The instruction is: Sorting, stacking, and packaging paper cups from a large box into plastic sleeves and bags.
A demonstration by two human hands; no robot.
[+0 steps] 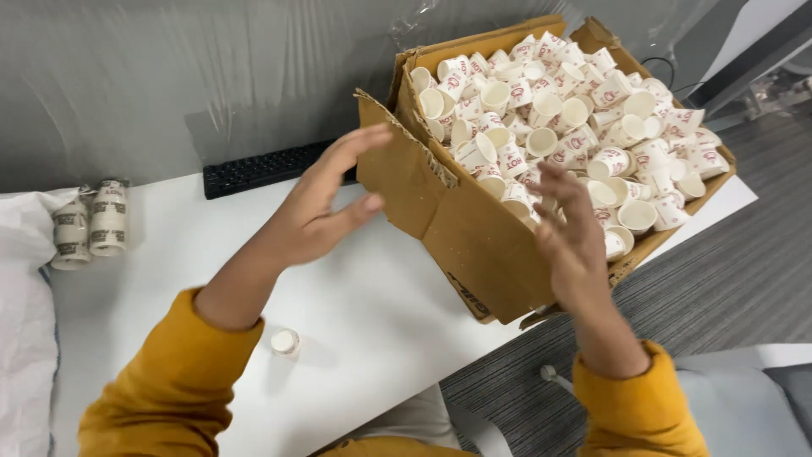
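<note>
Both hands are up at the big cardboard box [474, 228], which sits tilted at the far right of the white table [372, 313], its near corner hanging past the table edge. The left hand [317, 207] is spread wide, fingers extended, palm turned toward the box's torn left flap — fingertips right at the flap's upper edge, nothing held. The right hand [571, 233] is open too, fingers fanned and slightly curled, in front of the box's near right wall, holding nothing; whether it actually touches the cardboard, I cannot tell.

The box is heaped to the brim with small paper cups [575, 118], white with red print, lying every which way — some mouth up, some on their sides.

On the table, near the left forearm, one small white cup [285, 342] stands alone. Far left, two wrapped stacks of cups [89, 222] lie side by side, just beside a white bag [21, 288]. A black keyboard [262, 167] rests at the far edge against the grey wall, partly behind the box. Mustard-yellow sleeves [169, 389] cover both arms.
</note>
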